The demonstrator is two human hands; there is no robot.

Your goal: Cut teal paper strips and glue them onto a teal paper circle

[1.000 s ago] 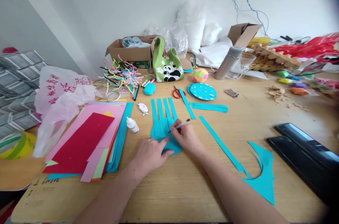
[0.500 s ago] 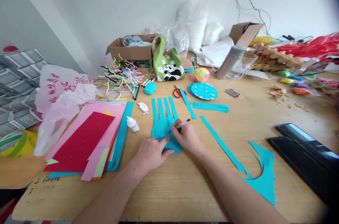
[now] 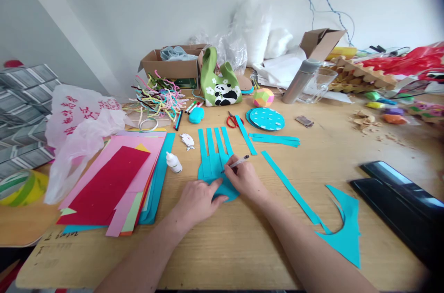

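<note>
The left hand grips nothing; it lies palm down, thumb and forefinger spread over the near part of the rounded blue paper, probably to stop it sliding on the surface. The right hand pinches a pen near its tip, apparently for control. Four blue strips overlap the paper's far side, seemingly spaced to stay separate.

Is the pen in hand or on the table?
In the right hand, fingers closed around the pen, above the blue paper.
</note>
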